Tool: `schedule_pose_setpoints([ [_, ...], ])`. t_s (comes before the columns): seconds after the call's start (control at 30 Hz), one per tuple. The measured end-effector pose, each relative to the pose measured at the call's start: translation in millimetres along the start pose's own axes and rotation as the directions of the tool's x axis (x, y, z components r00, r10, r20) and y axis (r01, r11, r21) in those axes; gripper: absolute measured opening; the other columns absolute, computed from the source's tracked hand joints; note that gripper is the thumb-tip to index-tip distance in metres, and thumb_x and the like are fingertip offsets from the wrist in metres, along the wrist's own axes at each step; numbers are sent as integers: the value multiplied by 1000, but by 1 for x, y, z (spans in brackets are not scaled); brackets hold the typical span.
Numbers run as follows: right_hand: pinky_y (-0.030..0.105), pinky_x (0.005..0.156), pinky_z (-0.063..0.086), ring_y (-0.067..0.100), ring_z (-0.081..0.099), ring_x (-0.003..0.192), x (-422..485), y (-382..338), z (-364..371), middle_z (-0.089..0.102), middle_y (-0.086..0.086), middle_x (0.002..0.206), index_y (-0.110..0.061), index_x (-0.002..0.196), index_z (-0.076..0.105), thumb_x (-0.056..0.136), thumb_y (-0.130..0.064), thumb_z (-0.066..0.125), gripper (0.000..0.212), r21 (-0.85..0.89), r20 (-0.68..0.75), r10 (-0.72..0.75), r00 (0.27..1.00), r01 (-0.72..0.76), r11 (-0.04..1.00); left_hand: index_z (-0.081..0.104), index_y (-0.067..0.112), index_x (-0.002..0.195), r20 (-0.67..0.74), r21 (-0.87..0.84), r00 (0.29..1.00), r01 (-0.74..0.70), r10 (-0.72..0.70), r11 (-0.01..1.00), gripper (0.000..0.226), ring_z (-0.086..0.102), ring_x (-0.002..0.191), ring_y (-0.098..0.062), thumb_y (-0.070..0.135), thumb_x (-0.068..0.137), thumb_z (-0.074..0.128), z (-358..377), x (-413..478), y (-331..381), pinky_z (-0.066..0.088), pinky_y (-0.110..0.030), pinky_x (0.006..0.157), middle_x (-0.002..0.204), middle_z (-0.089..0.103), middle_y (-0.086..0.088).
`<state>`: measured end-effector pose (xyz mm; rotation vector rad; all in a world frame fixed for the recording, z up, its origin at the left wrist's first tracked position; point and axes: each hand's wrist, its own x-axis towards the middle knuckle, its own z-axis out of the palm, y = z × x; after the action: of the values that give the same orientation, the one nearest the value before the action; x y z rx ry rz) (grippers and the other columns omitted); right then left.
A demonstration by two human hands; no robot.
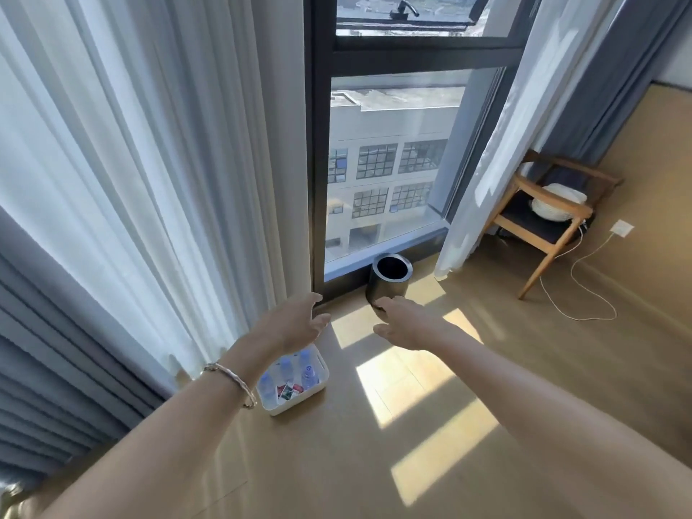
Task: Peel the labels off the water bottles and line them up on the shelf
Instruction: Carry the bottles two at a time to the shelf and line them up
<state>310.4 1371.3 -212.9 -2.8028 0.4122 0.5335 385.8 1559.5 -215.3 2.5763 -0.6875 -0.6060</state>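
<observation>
1. The left hand (299,324) reaches forward in the air with its fingers spread and loosely straight and the thumb held apart. It holds nothing.
2. A thin metal bracelet (234,382) sits on the left wrist.
3. The right hand (406,324) also reaches forward, palm down, with the fingers extended and slightly parted. It grips nothing.
4. The right fingertips overlap the lower wall of a dark round waste bin (387,282) in this view; whether they touch it cannot be told.
5. A white plastic basket (296,404) stands on the wooden floor (374,462), just beside the hem of the sheer white curtain (149,181) and below the left wrist.
6. At least three clear water bottles (286,368) are in the basket. Whether they stand or lie is hard to tell.
7. Red, green and white scraps (288,390) lie among the bottles at the basket's near side.
8. The bin stands open-topped against the base of the window (385,174).
9. A wooden chair (543,219) with a white object on its seat stands at the right, well apart from the basket.
10. A white cable (584,294) runs across the floor beside the chair.
</observation>
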Motion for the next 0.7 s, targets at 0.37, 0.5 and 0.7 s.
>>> schedule_pose_setpoints([
  [0.37, 37, 102, 38, 28, 44, 128, 112, -22, 4, 48, 7, 138, -19, 147, 33, 98, -37, 45, 53, -105, 93, -21, 995, 31, 994, 43, 18, 140, 87, -39, 994, 76, -73, 996, 45, 54, 118, -27, 38, 100, 45, -26, 105, -56, 45, -37, 100, 135, 55, -9],
  [0.5, 37, 99, 43, 27, 49, 126, 165, -30, 2, 44, 8, 144, -17, 148, 30, 98, -34, 46, 55, -52, 164, -43, 986, 53, 997, 42, 16, 140, 114, -33, 984, 142, -137, 989, 45, 54, 120, -29, 37, 100, 45, -28, 132, -74, 43, -36, 100, 133, 56, -9],
  [0.7, 36, 96, 42, 29, 50, 125, 259, -49, -18, 43, 9, 144, -13, 145, 36, 98, -29, 48, 51, -18, 225, -160, 961, 168, 986, 48, 13, 123, 145, -9, 939, 318, -313, 948, 29, 53, 104, -23, 29, 102, 37, -41, 170, -104, 41, -33, 88, 115, 52, -9],
])
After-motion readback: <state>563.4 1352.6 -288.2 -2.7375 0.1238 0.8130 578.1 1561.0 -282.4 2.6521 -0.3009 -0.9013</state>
